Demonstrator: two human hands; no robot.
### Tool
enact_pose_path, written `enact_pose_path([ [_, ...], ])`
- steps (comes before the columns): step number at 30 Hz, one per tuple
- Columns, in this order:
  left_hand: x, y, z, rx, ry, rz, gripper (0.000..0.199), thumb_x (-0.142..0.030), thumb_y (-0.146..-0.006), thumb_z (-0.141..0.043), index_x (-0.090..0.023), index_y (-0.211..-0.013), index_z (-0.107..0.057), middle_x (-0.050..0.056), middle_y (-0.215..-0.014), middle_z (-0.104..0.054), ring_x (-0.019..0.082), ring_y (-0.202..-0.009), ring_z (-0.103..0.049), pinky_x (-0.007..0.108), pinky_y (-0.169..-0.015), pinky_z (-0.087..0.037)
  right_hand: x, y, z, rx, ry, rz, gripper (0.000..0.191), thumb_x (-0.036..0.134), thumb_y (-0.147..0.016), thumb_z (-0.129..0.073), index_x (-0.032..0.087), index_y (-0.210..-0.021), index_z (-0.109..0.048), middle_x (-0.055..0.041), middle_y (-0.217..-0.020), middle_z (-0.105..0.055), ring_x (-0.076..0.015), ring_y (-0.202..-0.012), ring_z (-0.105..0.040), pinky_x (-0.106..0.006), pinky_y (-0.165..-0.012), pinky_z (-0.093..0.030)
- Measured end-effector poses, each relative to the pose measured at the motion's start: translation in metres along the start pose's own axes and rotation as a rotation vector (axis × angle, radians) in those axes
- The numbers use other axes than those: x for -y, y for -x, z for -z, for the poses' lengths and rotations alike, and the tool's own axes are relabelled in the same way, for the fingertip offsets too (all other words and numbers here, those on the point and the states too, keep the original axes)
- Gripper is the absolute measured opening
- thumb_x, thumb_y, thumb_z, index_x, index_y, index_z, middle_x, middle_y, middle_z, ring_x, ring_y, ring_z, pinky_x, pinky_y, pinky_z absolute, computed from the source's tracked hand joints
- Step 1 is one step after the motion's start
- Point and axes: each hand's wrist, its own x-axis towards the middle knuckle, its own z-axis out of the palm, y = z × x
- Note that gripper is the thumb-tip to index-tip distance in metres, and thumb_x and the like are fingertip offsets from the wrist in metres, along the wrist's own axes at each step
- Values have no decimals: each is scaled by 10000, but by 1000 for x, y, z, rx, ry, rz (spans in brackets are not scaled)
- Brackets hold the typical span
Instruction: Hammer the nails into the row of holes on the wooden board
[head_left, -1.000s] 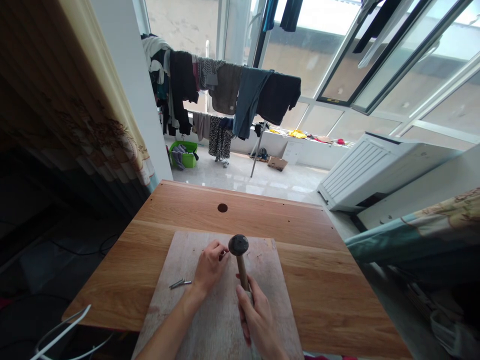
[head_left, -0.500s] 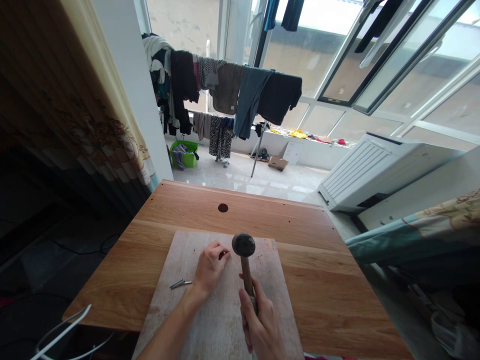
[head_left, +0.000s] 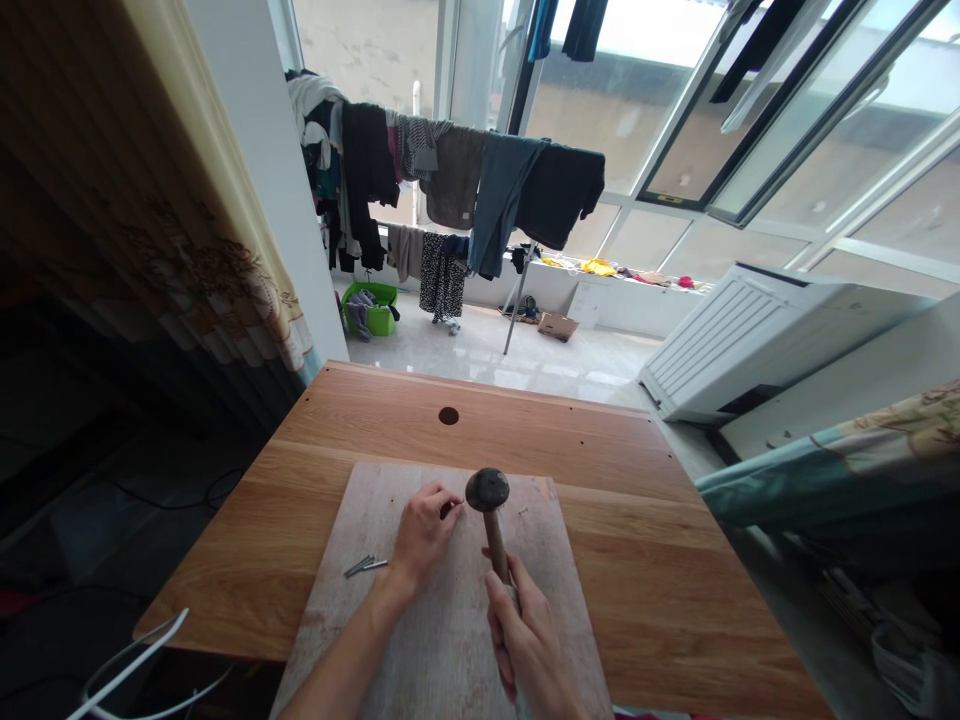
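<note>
We see the right hand [head_left: 525,640] with its grip wrapped round the handle of a hammer [head_left: 491,520], whose dark round head is raised above a grey board [head_left: 442,640] lying at the near edge of the bench [head_left: 637,560]. The left hand [head_left: 424,535] rests on the board just beside the hammer head, fingertips pinched together on something too small for us to make out. A few nails [head_left: 365,566] lie on the board just left of that hand. A round hole [head_left: 448,415] sits near the bench's far edge.
</note>
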Motion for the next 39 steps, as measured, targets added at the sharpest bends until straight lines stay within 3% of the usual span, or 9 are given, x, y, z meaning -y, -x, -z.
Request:
enact_pose_path([
  [6, -1, 0, 1, 10, -10, -6, 178, -232, -888, -607, -223, -868, -784, 33, -863, -683, 170, -765, -650, 286, -743, -486, -8, -1, 0, -19, 8, 0, 736, 758, -917, -492, 194, -1388, -470, 117, -564, -443, -56, -325, -331, -147, -267, -312],
  [19, 1, -2, -2, -4, -16, 2, 233, -214, -878, -586, -196, -668, -686, 12, -758, -622, 150, -716, -613, 258, -686, -438, -11, -2, -8, -10, 2, 1, 741, 770, -891, -518, 177, -1335, -532, 118, -525, -429, -57, -319, -309, -156, -275, -287],
  [23, 1, -2, -2, -6, -13, 2, 219, -204, -872, -593, -199, -677, -695, 13, -766, -631, 153, -727, -621, 260, -690, -444, -1, -1, -7, 19, -28, -10, 738, 767, -903, -503, 174, -1340, -524, 116, -541, -438, -50, -314, -326, -142, -272, -293],
  [29, -1, 0, -1, 4, -4, 22, 149, -201, -871, -628, -209, -810, -764, 34, -870, -692, 175, -811, -658, 282, -762, -475, 15, 11, -9, -19, -107, 99, 724, 731, -940, -482, 187, -1418, -464, 122, -540, -441, -49, -289, -327, -144, -264, -328],
  [35, 0, -2, -1, -1, 2, 9, 212, -169, -869, -622, -189, -683, -723, 14, -766, -640, 153, -729, -629, 262, -694, -441, -4, 4, -11, -85, -13, -4, 760, 791, -845, -574, 208, -1332, -569, 99, -536, -460, -74, -304, -358, -174, -262, -297],
  [39, 0, -2, 0, 5, 19, 15, 165, -194, -874, -632, -195, -777, -765, 23, -822, -672, 161, -771, -652, 271, -732, -458, -5, 2, -6, -60, -15, 26, 771, 797, -891, -495, 190, -1366, -516, 106, -541, -454, -67, -301, -364, -155, -261, -315],
])
